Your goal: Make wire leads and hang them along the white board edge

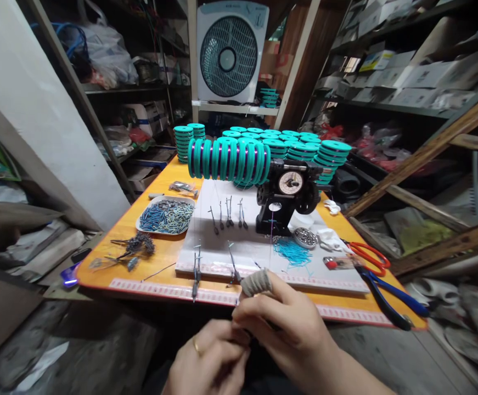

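Note:
In front of the table's near edge, my left hand [212, 354], with a ring on one finger, is closed with its fingertips pinched together. My right hand [292, 318] meets it, thumb and fingers closed, and a grey wrap [257, 283] covers one finger. Whatever lies between the fingertips is hidden. A thin purple line [271, 236] runs down from the black winder [290, 189] toward my right hand. Teal spools [228, 160] sit in a row on the winder's shaft. Small dark weighted pieces with stems [196, 271] lie on the white board [218, 249] just beyond my hands.
A tray [139, 224] of small blue and grey tubes stands left. Blue pins [292, 251] and a dish of metal bits [305, 237] lie right of centre. Orange-handled scissors [372, 258] and blue pliers [395, 296] rest at right. Spool stacks [333, 151] and a box fan [228, 55] stand behind.

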Motion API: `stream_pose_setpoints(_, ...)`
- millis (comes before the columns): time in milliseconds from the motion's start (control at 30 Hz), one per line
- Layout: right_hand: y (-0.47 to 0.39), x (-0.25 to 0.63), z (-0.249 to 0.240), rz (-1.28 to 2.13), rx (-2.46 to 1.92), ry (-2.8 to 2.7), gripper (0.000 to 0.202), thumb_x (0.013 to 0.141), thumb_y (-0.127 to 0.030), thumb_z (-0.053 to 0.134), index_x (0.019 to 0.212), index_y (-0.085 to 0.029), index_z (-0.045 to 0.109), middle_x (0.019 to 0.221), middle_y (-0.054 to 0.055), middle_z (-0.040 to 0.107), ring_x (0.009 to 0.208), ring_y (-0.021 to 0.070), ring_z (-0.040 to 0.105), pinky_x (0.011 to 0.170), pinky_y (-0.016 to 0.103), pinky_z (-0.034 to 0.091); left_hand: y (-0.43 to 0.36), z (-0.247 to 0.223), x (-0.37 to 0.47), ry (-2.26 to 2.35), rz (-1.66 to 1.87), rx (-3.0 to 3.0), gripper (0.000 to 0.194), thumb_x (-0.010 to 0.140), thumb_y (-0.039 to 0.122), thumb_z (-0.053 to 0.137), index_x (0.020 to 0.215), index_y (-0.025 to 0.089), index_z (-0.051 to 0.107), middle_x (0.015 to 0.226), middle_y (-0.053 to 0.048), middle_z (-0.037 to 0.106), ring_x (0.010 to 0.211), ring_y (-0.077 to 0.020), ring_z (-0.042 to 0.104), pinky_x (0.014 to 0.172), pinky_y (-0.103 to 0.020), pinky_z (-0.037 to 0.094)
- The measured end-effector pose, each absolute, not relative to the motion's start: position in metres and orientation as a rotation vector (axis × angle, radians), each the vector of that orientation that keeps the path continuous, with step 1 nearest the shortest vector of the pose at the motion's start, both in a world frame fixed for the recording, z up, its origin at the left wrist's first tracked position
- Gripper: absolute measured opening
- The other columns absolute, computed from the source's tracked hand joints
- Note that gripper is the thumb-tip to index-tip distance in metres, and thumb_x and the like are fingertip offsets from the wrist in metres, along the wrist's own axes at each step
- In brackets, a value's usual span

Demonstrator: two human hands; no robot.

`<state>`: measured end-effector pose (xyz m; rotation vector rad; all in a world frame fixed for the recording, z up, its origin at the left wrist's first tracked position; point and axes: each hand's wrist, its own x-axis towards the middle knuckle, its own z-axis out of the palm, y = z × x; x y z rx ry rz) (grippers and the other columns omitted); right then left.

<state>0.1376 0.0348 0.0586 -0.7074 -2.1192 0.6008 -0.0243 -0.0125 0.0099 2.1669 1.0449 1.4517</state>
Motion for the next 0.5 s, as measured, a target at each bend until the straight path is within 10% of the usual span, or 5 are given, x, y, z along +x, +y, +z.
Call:
stream_pose_setpoints(267, 0.028, 0.148, 0.046, 0.491, -0.579, -2.293, 0.010, 0.080, -0.015, 0.049, 0.074, -0.010, 0.055, 0.072, 0.002, 0.050, 0.077, 0.0023, 0.042, 0.076, 0.013, 0.038, -0.016, 0.008, -0.017, 0.584, 0.916, 0.442, 0.033, 0.069, 0.035, 0.071, 0.068, 0.009, 0.051, 0.065, 0.000, 0.048, 0.045, 0.0013, 0.028, 0.044, -0.014, 0.018)
stream_pose_setpoints(500, 0.031, 0.153, 0.053, 0.482, -0.430, -2.382, 0.015, 0.079, -0.022, 0.059, 0.068, -0.011, 0.056, 0.071, 0.000, 0.051, 0.077, 0.0034, 0.044, 0.075, 0.016, 0.037, -0.011, 0.009, -0.020, 0.656, 1.016, 0.854, 0.030, 0.075, 0.031, 0.065, 0.063, 0.009, 0.048, 0.085, -0.003, 0.042, 0.074, -0.0064, 0.046, 0.066, -0.017, 0.039)
